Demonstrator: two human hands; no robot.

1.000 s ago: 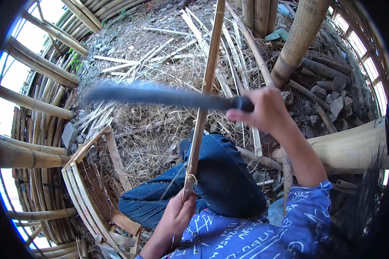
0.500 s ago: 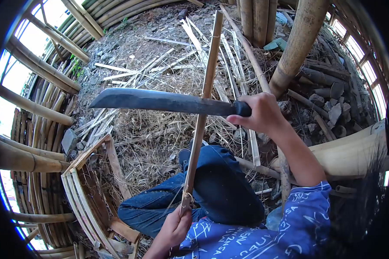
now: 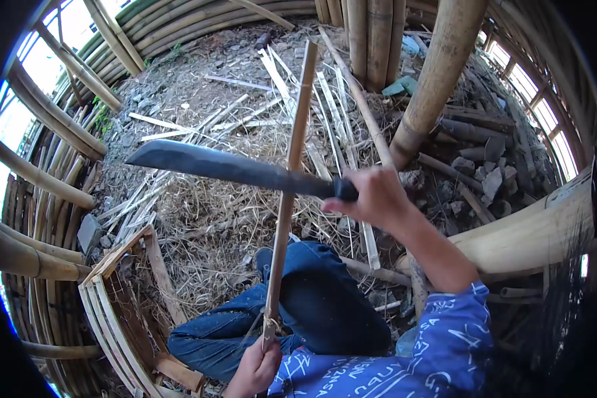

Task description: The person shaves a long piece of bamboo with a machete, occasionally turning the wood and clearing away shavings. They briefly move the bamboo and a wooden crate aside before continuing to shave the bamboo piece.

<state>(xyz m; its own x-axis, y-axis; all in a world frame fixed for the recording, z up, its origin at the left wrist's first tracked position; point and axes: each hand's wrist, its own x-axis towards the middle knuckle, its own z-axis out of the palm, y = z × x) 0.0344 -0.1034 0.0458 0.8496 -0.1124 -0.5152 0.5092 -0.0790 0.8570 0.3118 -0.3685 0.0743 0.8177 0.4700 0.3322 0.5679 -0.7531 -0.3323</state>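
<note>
My left hand [image 3: 257, 366] is closed round the lower end of a long bamboo strip [image 3: 286, 219], which slants up and away from my lap. A few thin fibres curl off the strip just above my fingers. My right hand [image 3: 376, 197] grips the black handle of a machete [image 3: 225, 166], whose long dark blade points left. The blade lies across the strip at about its middle and appears to touch it. My legs in dark jeans [image 3: 325, 298] are bent beneath the strip.
A wooden slatted crate [image 3: 116, 318] stands at my left. Split bamboo strips [image 3: 278, 76] and curly shavings [image 3: 205, 212] litter the ground ahead. A thick bamboo post [image 3: 438, 79] rises at the right, near broken stones [image 3: 491, 182]. Bamboo poles [image 3: 40, 179] line the left side.
The machete has slid slightly down the strip toward me, its tip tilting up a little. The whole scene has shifted left and down with my head. Both hands keep their grip.
</note>
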